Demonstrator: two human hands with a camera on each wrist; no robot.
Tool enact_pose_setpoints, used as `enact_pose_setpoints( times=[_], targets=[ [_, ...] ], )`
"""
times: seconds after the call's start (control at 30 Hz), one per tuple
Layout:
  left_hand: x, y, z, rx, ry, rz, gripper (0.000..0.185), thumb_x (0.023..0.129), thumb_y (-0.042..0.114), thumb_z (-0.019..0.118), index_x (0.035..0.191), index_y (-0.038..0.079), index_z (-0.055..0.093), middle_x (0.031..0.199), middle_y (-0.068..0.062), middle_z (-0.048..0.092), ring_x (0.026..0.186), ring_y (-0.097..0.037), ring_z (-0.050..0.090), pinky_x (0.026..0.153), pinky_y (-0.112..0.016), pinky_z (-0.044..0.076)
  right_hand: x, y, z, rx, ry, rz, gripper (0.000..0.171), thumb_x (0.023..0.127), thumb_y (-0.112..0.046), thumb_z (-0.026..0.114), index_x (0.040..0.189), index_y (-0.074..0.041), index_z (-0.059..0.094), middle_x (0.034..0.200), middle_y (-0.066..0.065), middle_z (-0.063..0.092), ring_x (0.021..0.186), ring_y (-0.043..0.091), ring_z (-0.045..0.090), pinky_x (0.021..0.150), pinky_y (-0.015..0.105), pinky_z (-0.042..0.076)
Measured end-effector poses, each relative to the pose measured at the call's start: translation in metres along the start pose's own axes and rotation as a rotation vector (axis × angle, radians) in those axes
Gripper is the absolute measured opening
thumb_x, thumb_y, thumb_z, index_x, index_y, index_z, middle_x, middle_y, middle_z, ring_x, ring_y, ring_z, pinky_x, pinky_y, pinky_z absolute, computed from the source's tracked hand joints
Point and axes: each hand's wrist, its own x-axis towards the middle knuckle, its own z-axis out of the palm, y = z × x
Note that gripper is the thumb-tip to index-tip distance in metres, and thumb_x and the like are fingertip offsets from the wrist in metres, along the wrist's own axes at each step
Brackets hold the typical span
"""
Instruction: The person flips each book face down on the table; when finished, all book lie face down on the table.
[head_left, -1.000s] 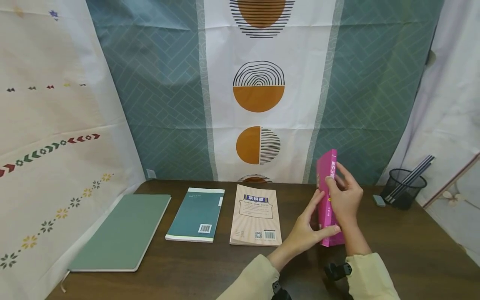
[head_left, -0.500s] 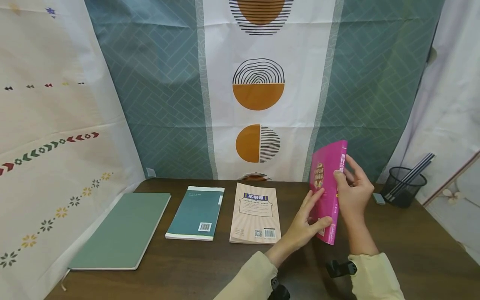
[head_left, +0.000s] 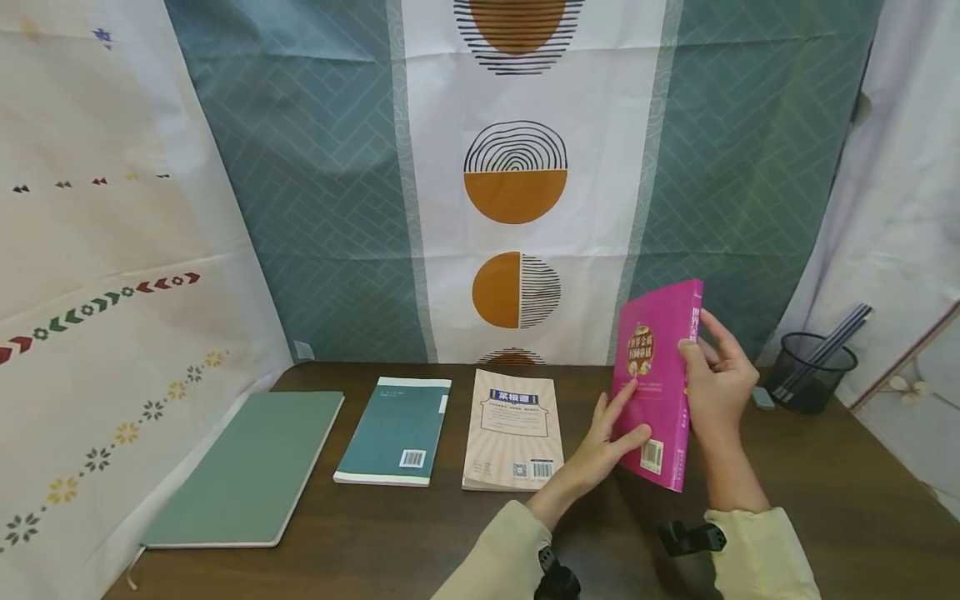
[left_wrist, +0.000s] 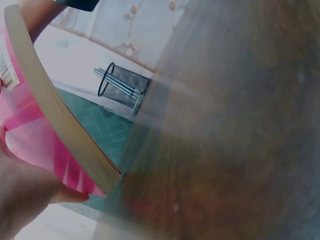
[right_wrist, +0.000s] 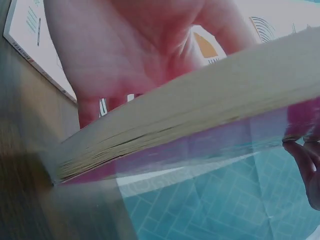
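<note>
A pink book with a gold emblem and a barcode stands upright, its cover facing left and toward me. My right hand grips it along the spine side, thumb on the cover and fingers behind. My left hand touches the same cover low down, fingers spread and fairly straight, thumb near the barcode. In the right wrist view the book's page block runs between my left palm on one side and the right fingertips on the other. The left wrist view shows the left thumb against the cover.
On the brown table lie a beige book, a teal book and a large green notebook, side by side. A black mesh pen holder with several pencils stands at right, beside a small eraser. Patterned cloth hangs behind.
The pink book has turned from nearly spine-on to show its cover, and shifted slightly right. The right hand moved right with it; the left hand stayed on the cover, sliding slightly left.
</note>
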Motion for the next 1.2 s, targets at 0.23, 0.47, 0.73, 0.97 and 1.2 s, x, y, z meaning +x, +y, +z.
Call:
enact_pose_setpoints(
  times=[0.23, 0.47, 0.73, 0.97, 1.2],
  targets=[
    [0.003, -0.008, -0.006, -0.139, 0.035, 0.002, 0.072, 0.095, 0.033, 0.055, 0.155, 0.038, 0.017, 0.162, -0.004, 0.019, 0.146, -0.026, 0.024, 0.117, -0.05, 0.029, 0.001, -0.005, -0.002, 0.06, -0.005, 0.097, 0.041, 0.09, -0.009, 0.061, 0.131, -0.009, 0.062, 0.081, -0.014, 0.075, 0.06, 0.001, 0.068, 0.052, 0.015, 0.053],
    [0.004, -0.012, -0.012, -0.212, 0.073, 0.045, 0.069, 0.094, 0.031, 0.06, 0.154, 0.028, 0.026, 0.145, -0.009, 0.041, 0.123, -0.015, 0.047, 0.102, -0.036, 0.047, 0.004, -0.009, -0.007, 0.055, -0.035, 0.188, 0.042, 0.092, -0.015, 0.063, 0.133, -0.013, 0.061, 0.087, -0.012, 0.075, 0.064, 0.003, 0.07, 0.055, 0.017, 0.055],
    [0.002, -0.011, -0.012, -0.221, 0.122, 0.061, 0.066, 0.09, 0.025, 0.067, 0.148, 0.029, 0.036, 0.128, -0.006, 0.05, 0.109, -0.01, 0.052, 0.088, -0.027, 0.052, 0.012, -0.009, -0.016, 0.012, -0.046, 0.261, 0.04, 0.092, -0.014, 0.063, 0.132, -0.016, 0.063, 0.075, -0.013, 0.073, 0.053, 0.003, 0.065, 0.046, 0.016, 0.05],
    [0.002, -0.011, -0.012, -0.219, 0.178, 0.066, 0.066, 0.087, 0.021, 0.07, 0.145, 0.028, 0.04, 0.129, -0.004, 0.05, 0.109, -0.01, 0.051, 0.09, -0.026, 0.05, 0.015, -0.008, -0.019, -0.001, -0.07, 0.268, 0.04, 0.092, -0.013, 0.062, 0.132, -0.016, 0.062, 0.077, -0.013, 0.073, 0.053, 0.003, 0.065, 0.046, 0.017, 0.05],
    [0.003, -0.012, -0.012, -0.256, 0.249, 0.066, 0.065, 0.085, 0.017, 0.073, 0.142, 0.026, 0.045, 0.128, -0.005, 0.051, 0.108, -0.012, 0.055, 0.092, -0.029, 0.053, 0.017, -0.005, -0.021, -0.027, -0.092, 0.269, 0.041, 0.092, -0.012, 0.062, 0.133, -0.016, 0.062, 0.075, -0.015, 0.073, 0.051, 0.003, 0.064, 0.044, 0.017, 0.049]
  ],
)
